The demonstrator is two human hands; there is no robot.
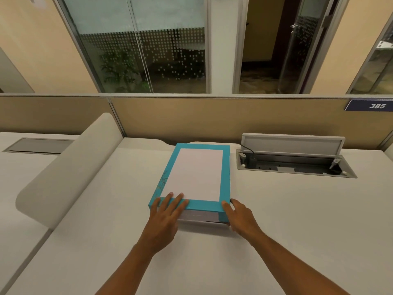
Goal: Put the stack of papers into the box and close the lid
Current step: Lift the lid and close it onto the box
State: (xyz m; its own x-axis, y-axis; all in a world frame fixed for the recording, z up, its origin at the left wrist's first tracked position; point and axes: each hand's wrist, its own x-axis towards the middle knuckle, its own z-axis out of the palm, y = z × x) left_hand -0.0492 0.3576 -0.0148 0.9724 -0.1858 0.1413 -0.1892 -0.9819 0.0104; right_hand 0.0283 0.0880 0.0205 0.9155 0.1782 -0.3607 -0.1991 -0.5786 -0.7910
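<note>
Fingers of the left hand lie spread flat on the near rim of the teal cardboard lid with a white panel; the right hand has its fingers loosely spread against the near right corner.

The lid looks nearly seated on the box, which sits mid-way across the pale grey surface, left of an open cable tray. At the near end a pale layer shows under the lid; whether that is the stack of papers or the box's base I cannot tell. Likely risks: pressing only the near edge could leave the far end raised or the lid skewed, and any sheet overhanging the rim could get creased or pinched as the lid goes down.
</note>
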